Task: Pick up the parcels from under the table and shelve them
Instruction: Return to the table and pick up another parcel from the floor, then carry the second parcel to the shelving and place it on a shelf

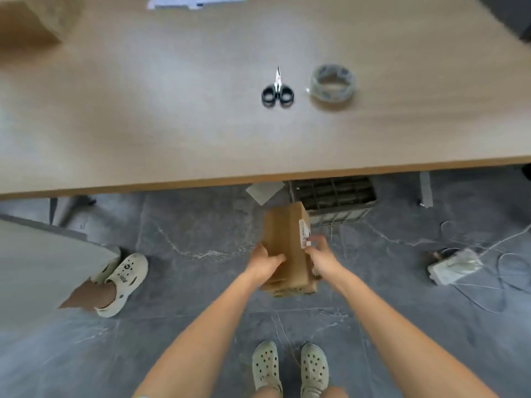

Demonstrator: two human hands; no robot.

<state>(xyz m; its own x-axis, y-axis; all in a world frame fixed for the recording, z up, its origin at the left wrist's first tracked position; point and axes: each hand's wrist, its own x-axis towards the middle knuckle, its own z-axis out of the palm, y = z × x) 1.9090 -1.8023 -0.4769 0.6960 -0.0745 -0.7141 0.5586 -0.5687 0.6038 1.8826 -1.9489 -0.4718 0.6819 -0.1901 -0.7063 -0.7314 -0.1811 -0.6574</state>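
Note:
A brown cardboard parcel (286, 239) with a white label on its right side is held just in front of the table's near edge, above the grey floor. My left hand (265, 261) grips its left side. My right hand (319, 255) grips its right side by the label. Both arms reach forward and down from the bottom of the view. Under the table edge a white flat packet (264, 192) and a grey crate (334, 198) with dividers show partly; the rest under the table is hidden.
The wooden table (172, 110) carries scissors (277, 91), a tape roll (332, 83), papers (195, 1) and a cardboard box (27, 21) at far left. Another person's foot in a cream clog (120, 282) stands left. A white power adapter with loose cables (457, 267) lies right.

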